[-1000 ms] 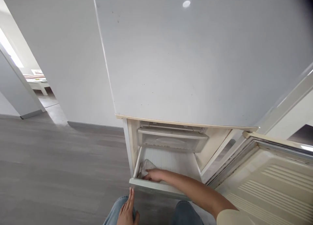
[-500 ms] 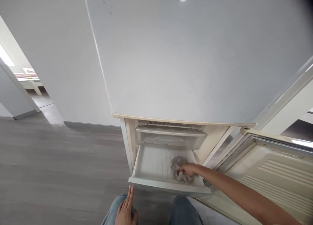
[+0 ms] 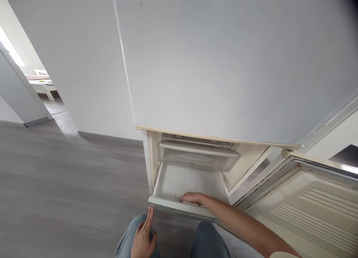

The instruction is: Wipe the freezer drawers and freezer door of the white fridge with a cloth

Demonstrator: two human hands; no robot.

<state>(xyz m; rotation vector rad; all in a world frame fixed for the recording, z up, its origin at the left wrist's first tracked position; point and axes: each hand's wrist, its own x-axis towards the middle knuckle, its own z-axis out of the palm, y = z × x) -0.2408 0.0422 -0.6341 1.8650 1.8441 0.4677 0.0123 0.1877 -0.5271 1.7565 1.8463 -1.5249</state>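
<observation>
My right hand (image 3: 192, 198) lies palm down inside the pulled-out bottom drawer (image 3: 176, 177) of a white fridge, at the middle of the drawer's front edge. The grey cloth it gripped in the earlier frames is hidden under the hand and behind the drawer's front lip. The ribbed white drawer floor is otherwise bare. My left hand (image 3: 144, 237) rests flat on my left knee in blue jeans (image 3: 125, 246), holding nothing, just below the drawer's left front corner.
A shut translucent drawer (image 3: 197, 158) sits above the open one. The closed upper fridge door (image 3: 223, 71) overhangs both. The lower door (image 3: 307, 209) stands swung open at the right. Grey wood floor (image 3: 69, 190) spreads left, with a doorway (image 3: 41, 90) at the far left.
My right hand swept the cloth from the drawer's left front corner to its right side, then back to the front middle. My left hand stayed on the knee.
</observation>
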